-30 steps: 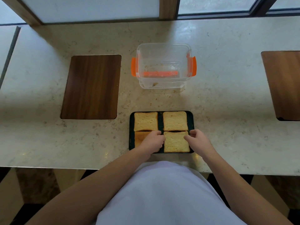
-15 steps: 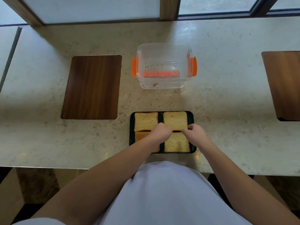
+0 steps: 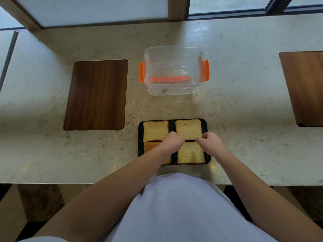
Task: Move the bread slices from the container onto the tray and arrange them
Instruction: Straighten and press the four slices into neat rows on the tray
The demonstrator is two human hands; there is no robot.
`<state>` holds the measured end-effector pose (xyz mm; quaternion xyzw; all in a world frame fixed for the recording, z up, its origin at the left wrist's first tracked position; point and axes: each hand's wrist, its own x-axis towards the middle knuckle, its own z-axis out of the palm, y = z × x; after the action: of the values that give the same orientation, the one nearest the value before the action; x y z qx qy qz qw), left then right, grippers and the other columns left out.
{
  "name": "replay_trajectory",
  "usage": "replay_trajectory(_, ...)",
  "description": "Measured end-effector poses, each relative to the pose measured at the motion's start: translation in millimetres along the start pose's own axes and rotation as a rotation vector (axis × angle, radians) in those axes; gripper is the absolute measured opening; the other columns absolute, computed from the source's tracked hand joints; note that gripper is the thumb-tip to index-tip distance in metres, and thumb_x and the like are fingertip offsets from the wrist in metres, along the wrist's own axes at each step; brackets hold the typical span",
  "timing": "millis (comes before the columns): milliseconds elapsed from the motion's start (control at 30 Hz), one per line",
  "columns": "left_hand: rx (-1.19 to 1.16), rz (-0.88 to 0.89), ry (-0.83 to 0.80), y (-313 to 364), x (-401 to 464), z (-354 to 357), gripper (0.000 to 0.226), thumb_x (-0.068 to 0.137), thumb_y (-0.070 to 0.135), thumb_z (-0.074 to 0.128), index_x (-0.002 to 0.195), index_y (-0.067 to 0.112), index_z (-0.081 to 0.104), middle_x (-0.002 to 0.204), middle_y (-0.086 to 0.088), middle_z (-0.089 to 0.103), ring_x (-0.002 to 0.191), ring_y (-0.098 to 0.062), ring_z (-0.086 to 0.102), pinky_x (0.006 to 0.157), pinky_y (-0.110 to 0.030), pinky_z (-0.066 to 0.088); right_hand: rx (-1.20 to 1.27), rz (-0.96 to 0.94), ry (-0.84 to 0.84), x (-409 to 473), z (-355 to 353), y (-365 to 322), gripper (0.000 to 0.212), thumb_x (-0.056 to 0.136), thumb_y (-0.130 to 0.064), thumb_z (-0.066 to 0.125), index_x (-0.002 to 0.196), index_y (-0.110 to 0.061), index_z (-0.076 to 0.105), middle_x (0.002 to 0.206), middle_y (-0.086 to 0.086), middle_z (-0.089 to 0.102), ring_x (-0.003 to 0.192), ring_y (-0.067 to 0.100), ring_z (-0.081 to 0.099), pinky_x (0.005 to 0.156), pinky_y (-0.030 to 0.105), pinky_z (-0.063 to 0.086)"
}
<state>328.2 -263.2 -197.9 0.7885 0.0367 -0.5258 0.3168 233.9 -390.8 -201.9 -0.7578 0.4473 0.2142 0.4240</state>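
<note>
Our left hand (image 3: 172, 141) and right hand (image 3: 210, 141) sit close together over the middle of the black tray (image 3: 140, 135), knuckles up and fingers curled. Both reach the near edge of the far-right bread slice (image 3: 188, 128), the left at its near-left corner and the right at its near-right corner. The fingertips seem to pinch that edge, but we cannot tell for certain whether they grip it or only press against it.

Four slices lie on the tray in two rows of two. The far-left slice (image 3: 155, 130) lies flat and uncovered. The near-left slice (image 3: 151, 145) is mostly hidden under our left wrist and forearm. The near-right slice (image 3: 190, 153) lies between our two wrists, with a dark strip of tray showing down the middle between the columns.

The clear container (image 3: 174, 55) with orange side latches stands beyond the tray, well apart from it, and holds no slices, only a few crumbs on its bottom. A dark wooden board (image 3: 97, 94) lies to the left on the pale stone counter (image 3: 244, 95), and another board (image 3: 304, 88) lies at the right edge.
</note>
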Motion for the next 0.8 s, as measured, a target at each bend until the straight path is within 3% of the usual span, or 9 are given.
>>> replay_trajectory(133,-0.034,0.011,-0.017,-4,-2,-3,0.026,0.087,0.026,0.050,0.110,0.014,0.054,0.091,0.001,0.053,0.100,-0.022,0.059,0.094,-0.045,0.051,-0.033,0.010,-0.011,1,0,1,0.020,0.083,-0.028,0.056,0.072,-0.015,0.045,0.063,0.001,0.043,0.057,0.019,0.041,0.054,0.031,0.033)
replay_trajectory(200,-0.039,0.054,-0.021,-9,-4,-9,0.011,0.087,0.029,0.052,0.094,0.021,0.052,0.089,0.003,0.053,0.097,-0.020,0.060,0.093,-0.045,0.051,-0.080,0.005,0.004,0,-4,-1,0.016,0.085,-0.027,0.056,0.085,-0.012,0.060,0.075,0.006,0.058,0.065,0.023,0.055,0.059,0.035,0.045)
replay_trajectory(300,-0.124,0.124,0.060,-22,-10,-32,0.041,0.090,0.029,0.052,0.129,0.014,0.053,0.102,0.006,0.061,0.095,-0.012,0.062,0.086,-0.038,0.055,-0.144,-0.069,0.099,0,-6,-7,0.048,0.088,-0.028,0.056,0.128,-0.001,0.059,0.123,0.015,0.064,0.099,0.027,0.063,0.076,0.038,0.052)
replay_trajectory(367,-0.112,0.174,0.246,-37,-13,-52,0.048,0.091,0.029,0.051,0.138,0.018,0.048,0.120,0.004,0.061,0.100,-0.011,0.058,0.083,-0.029,0.050,-0.051,-0.132,0.063,-7,0,-21,0.057,0.090,-0.033,0.056,0.141,-0.007,0.052,0.135,0.011,0.061,0.109,0.023,0.061,0.082,0.033,0.049)
replay_trajectory(467,-0.105,0.146,0.422,-61,-16,-76,0.047,0.092,0.025,0.052,0.137,0.013,0.047,0.107,0.005,0.060,0.087,-0.007,0.056,0.067,-0.020,0.040,0.100,-0.115,-0.212,-16,25,-47,0.057,0.090,-0.040,0.057,0.140,-0.013,0.052,0.124,0.012,0.067,0.107,0.025,0.067,0.093,0.044,0.057)
replay_trajectory(567,-0.147,0.060,0.347,-72,-13,-81,0.026,0.094,0.027,0.050,0.117,0.018,0.057,0.099,0.005,0.057,0.074,-0.005,0.050,0.061,-0.023,0.038,0.023,-0.091,-0.334,-17,50,-65,0.039,0.089,-0.039,0.056,0.120,-0.016,0.058,0.097,0.013,0.068,0.087,0.024,0.067,0.081,0.039,0.058)
replay_trajectory(633,-0.146,0.028,0.340,-73,-12,-82,0.029,0.095,0.028,0.048,0.121,0.020,0.056,0.112,-0.001,0.058,0.084,-0.009,0.053,0.068,-0.026,0.039,-0.032,-0.087,-0.317,-14,60,-71,0.026,0.090,-0.039,0.054,0.106,-0.019,0.054,0.083,0.005,0.060,0.073,0.018,0.058,0.064,0.031,0.047)
replay_trajectory(733,-0.135,-0.001,0.317,-72,-9,-82,0.055,0.095,0.026,0.046,0.147,0.011,0.036,0.145,-0.008,0.045,0.123,-0.025,0.047,0.091,-0.036,0.039,-0.088,-0.078,-0.297,-10,68,-75,0.047,0.092,-0.039,0.052,0.130,-0.010,0.051,0.092,0.001,0.060,0.081,0.016,0.060,0.061,0.030,0.045)
replay_trajectory(800,-0.117,0.002,0.307,-70,-6,-82,0.053,0.095,0.021,0.045,0.146,0.009,0.037,0.145,-0.009,0.045,0.125,-0.026,0.045,0.093,-0.036,0.038,-0.115,-0.081,-0.283,-10,70,-76,0.059,0.094,-0.039,0.051,0.143,-0.008,0.044,0.096,0.001,0.061,0.084,0.016,0.062,0.060,0.028,0.046)
